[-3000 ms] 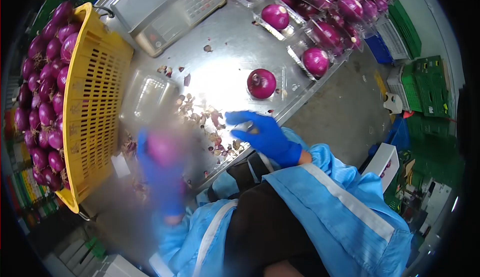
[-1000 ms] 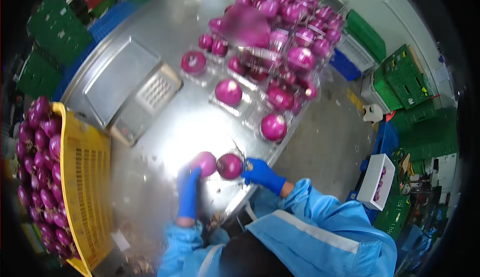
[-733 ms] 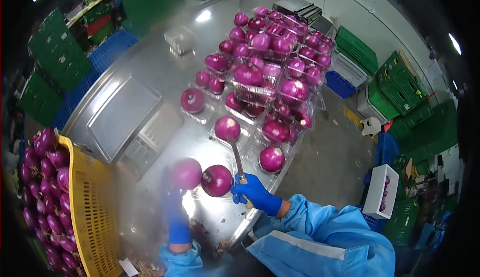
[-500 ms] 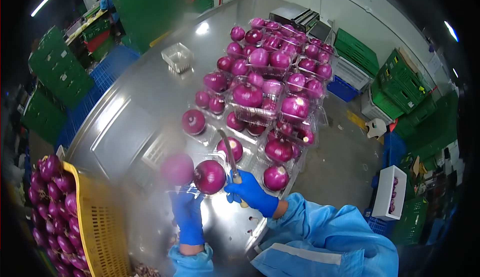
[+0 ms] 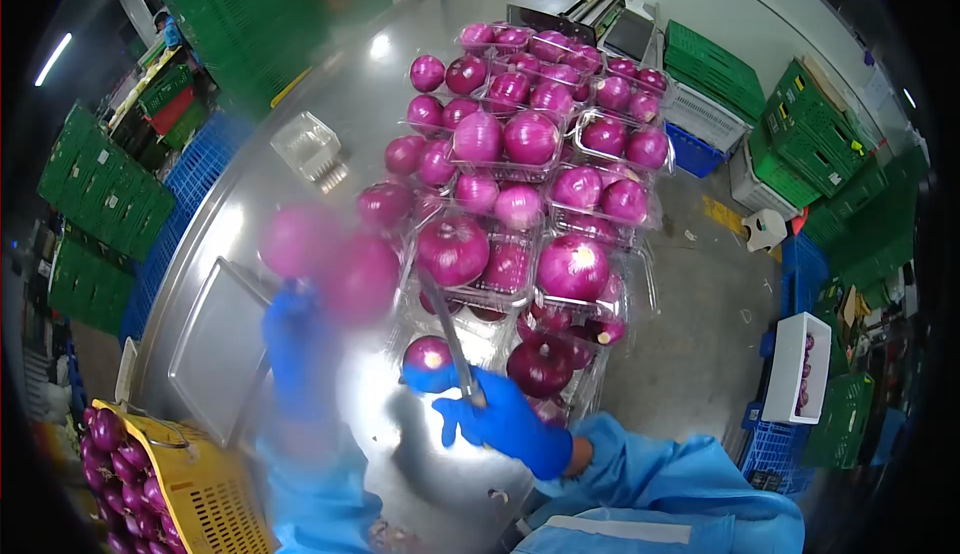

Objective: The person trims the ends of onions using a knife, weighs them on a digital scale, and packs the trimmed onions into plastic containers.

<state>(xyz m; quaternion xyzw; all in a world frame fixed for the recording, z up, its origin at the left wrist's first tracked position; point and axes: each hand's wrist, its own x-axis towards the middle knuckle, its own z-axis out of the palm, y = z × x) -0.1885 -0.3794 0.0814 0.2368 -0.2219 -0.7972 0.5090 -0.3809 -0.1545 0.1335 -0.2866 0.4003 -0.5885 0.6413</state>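
My left hand (image 5: 292,339), in a blue glove and smeared near the lens, holds up a clear tray with two red onions (image 5: 362,279). The tray's edges are lost in the blur. My right hand (image 5: 505,424), also gloved in blue, is closed around the handle of a knife (image 5: 450,332) with its curved blade pointing up and away. Beyond the blade, clear trays of red onions (image 5: 453,251) stand in stacked rows. One more red onion (image 5: 428,356) sits just left of the knife.
The steel table (image 5: 375,114) carries an unfilled clear tray (image 5: 306,146) and a flat tray (image 5: 220,349). A yellow basket (image 5: 215,479) of red onions stands at lower left. Green crates (image 5: 815,129), a white box (image 5: 797,369) and a scale-like machine (image 5: 560,12) lie to the right and back.
My left hand has lifted the two onions leftward and up, away from my right hand. My right hand still grips the knife, now lower in view. The camera view has shifted.
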